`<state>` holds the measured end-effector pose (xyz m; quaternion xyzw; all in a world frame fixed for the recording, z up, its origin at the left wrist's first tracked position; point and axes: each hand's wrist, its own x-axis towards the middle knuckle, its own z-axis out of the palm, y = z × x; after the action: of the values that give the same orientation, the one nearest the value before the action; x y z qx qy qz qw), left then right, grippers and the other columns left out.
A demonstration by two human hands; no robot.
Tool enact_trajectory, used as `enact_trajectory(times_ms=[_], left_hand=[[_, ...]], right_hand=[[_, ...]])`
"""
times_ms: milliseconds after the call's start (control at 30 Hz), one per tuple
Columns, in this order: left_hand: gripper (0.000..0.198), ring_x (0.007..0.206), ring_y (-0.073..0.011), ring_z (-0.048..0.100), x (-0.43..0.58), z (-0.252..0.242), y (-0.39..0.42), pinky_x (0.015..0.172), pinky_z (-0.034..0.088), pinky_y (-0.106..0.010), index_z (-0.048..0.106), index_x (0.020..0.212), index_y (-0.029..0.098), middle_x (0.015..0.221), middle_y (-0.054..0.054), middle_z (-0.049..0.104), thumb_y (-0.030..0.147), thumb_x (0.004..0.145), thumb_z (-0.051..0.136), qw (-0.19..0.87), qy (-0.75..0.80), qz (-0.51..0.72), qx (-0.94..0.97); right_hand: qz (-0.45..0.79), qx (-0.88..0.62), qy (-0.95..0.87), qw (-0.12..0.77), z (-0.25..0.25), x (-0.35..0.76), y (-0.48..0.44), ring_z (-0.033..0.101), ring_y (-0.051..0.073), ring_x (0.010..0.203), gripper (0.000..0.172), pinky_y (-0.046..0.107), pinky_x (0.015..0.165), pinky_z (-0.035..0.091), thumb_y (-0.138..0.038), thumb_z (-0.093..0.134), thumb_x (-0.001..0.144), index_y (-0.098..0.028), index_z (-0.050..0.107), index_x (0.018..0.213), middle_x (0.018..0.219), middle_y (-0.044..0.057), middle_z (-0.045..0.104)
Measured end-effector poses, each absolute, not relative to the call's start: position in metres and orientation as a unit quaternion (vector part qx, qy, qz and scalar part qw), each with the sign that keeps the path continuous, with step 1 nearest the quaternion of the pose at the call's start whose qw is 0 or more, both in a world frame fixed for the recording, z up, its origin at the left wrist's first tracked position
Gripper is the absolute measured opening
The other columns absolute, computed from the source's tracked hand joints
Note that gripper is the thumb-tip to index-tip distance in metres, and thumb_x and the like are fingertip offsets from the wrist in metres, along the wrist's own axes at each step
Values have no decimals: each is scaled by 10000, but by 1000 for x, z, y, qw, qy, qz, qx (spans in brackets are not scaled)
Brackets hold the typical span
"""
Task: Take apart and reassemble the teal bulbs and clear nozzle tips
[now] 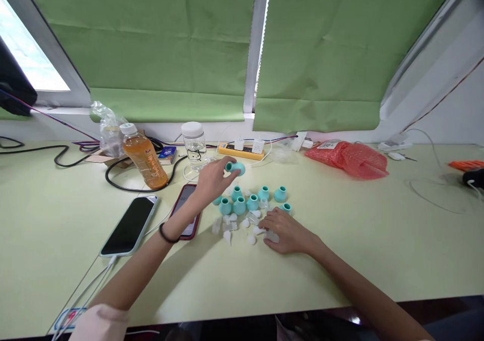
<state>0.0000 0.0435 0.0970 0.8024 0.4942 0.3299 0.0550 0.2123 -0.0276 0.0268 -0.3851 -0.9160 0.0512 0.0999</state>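
My left hand [216, 179] is raised over the table, pinching a teal bulb-shaped piece [238, 168] tipped on its side, its open neck facing left. Below it stand several matching teal bulbs [239, 206], most upright with their round openings showing. In front of them lie loose clear plastic pieces [230, 225] and small white pointed tips [227, 237]. My right hand [284, 229] rests low on the table at the right of this group. Its fingers and thumb curl around a clear plastic piece [272, 236], partly hidden by the hand.
A phone in a red case [191, 220] lies under my left forearm, and a second phone [130, 225] with cables is farther left. Behind stand an orange drink bottle [145, 157], a clear jar [194, 147] and a yellow power strip [242, 151]. Red bubble wrap [348, 159] lies back right.
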Motion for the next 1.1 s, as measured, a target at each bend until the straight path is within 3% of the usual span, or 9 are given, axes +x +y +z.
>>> enact_trajectory(times_ms=[133,267,367,567,633,700,767,967,1100], left_hand=[[284,828,-200,533,27,82,97,686,401,-277,519,983,184,860,-51,594,308,735,461,46,516,199,832],[219,761,-177,559,48,54,128,642,419,-232,578,856,191,811,-29,617,279,656,557,96,475,136,864],[286,765,-178,562,51,44,131,639,424,-229,567,879,196,811,-22,618,320,623,595,115,450,114,878],[289,850,-165,530,36,66,85,753,391,-288,505,958,167,914,-71,571,307,829,286,83,460,197,862],[272,730,-130,538,29,71,52,690,403,-245,528,880,154,797,-52,585,263,830,285,78,419,302,853],[214,637,-123,526,21,66,17,612,401,-225,547,761,145,673,-34,573,229,790,353,81,369,316,870],[192,587,-132,528,14,51,-12,556,395,-227,565,714,144,608,-29,565,195,756,384,93,358,240,897],[239,607,-225,584,18,9,-35,508,415,-301,544,931,131,708,-97,622,151,759,379,57,432,39,899],[206,581,-244,584,31,9,-29,461,416,-302,562,809,91,666,-114,607,48,728,378,4,398,-18,917]], right_hand=[[63,-381,-916,108,26,214,-25,530,183,744,188,335,730,332,-194,500,676,-160,561,850,758,59,600],[74,-364,-918,140,29,215,-24,531,174,734,172,326,717,350,-183,520,657,-163,560,824,752,48,600],[106,-348,-911,191,34,215,-26,525,156,701,162,301,674,375,-182,534,646,-166,553,807,727,33,589],[259,-341,-842,328,38,212,-34,504,86,543,169,250,592,439,-189,535,678,-169,536,846,668,2,549],[331,-339,-809,348,39,211,-36,526,90,588,164,231,576,466,-191,533,688,-169,548,849,746,24,557],[396,-331,-780,353,40,211,-36,540,107,659,161,216,554,484,-197,543,681,-165,559,838,818,44,549],[447,-314,-763,345,41,211,-36,540,122,711,153,212,552,492,-196,559,666,-159,564,814,841,50,538],[524,-293,-737,309,34,207,-32,531,104,688,130,198,547,475,-178,589,633,-142,559,755,816,38,512],[502,-322,-738,315,24,204,-41,528,111,689,104,214,570,473,-179,613,620,-145,532,677,787,31,505]])
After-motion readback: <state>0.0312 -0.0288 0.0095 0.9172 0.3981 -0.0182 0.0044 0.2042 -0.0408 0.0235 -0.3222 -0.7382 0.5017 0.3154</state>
